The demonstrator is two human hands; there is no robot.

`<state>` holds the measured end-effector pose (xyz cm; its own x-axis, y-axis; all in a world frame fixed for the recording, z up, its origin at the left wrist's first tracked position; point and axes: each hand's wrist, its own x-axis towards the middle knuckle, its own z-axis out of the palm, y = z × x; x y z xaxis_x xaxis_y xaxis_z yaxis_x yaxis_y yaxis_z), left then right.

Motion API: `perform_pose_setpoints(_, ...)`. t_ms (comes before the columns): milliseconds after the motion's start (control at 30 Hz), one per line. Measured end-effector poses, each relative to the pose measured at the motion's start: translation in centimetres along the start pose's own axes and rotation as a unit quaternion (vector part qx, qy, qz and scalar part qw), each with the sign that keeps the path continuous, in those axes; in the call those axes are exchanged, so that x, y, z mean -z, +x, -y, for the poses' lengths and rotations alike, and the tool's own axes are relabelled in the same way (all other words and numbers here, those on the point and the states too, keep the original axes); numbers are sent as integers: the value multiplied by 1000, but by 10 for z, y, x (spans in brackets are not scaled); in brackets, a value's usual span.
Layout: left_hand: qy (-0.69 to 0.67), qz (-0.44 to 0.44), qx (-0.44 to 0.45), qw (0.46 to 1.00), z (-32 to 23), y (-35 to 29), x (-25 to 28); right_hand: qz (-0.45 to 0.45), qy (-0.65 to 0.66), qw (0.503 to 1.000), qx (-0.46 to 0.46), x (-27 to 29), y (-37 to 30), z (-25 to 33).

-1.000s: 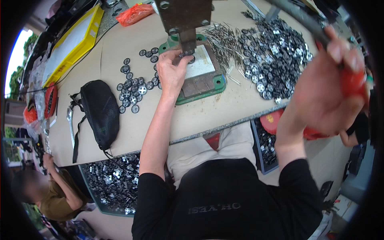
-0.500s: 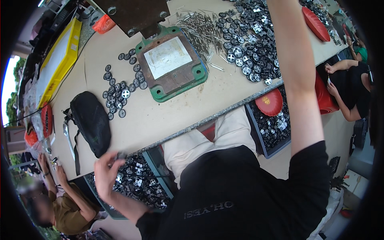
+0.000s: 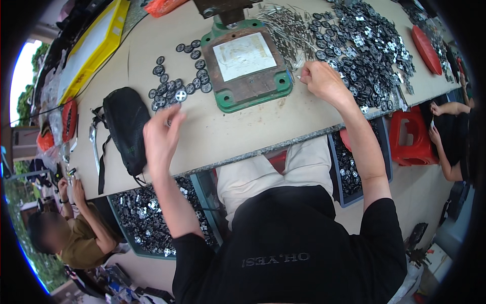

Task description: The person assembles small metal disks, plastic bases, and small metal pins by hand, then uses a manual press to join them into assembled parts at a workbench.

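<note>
My left hand (image 3: 163,133) is over the table just below a loose group of small black wheels (image 3: 161,90) with silver spokes. Its thumb and fingers curl towards each other, and a small grey bit shows between them, too blurred to name. Right of the press base, my right hand (image 3: 323,81) pinches a thin metal pin, whose silver end shows at the fingertips. Beyond that hand spreads a heap of thin metal pins (image 3: 291,31). The green-rimmed press base (image 3: 245,63), with a pale plate on it, stands between my hands.
A big heap of black wheels (image 3: 369,48) and a red dish (image 3: 426,49) lie to the right. On the left are a black pouch (image 3: 124,129), a wrench (image 3: 94,144) and a yellow tray (image 3: 93,50). Bins of parts (image 3: 218,218) flank my legs. Other people work at both sides.
My left hand has moved up from above the left bin to beside the small wheels. My right arm, earlier stretched far forward, has drawn back to the pins. The view has shifted slightly.
</note>
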<state>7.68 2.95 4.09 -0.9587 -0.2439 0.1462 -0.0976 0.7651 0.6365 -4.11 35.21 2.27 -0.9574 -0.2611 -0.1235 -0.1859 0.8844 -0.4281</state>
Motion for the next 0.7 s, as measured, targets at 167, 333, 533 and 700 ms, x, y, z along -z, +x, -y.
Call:
perform_pose_setpoints(167, 119, -74, -121, 983, 21, 55, -38, -21, -11, 999, 46, -8, 0, -3)
perform_pose_setpoints(333, 163, -66, -185, 967, 18, 59, -43, -146, 70, 984, 78, -10, -3, -8)
perform_pose_setpoints(533, 188, -76, -215, 955, 24, 49, -49, -167, 248, 950, 90, -3, -17, 11)
perform_pose_setpoints(700, 246, -104, -232, 935, 10, 44, -48, -159, 397, 899, 97, -18, -27, 10)
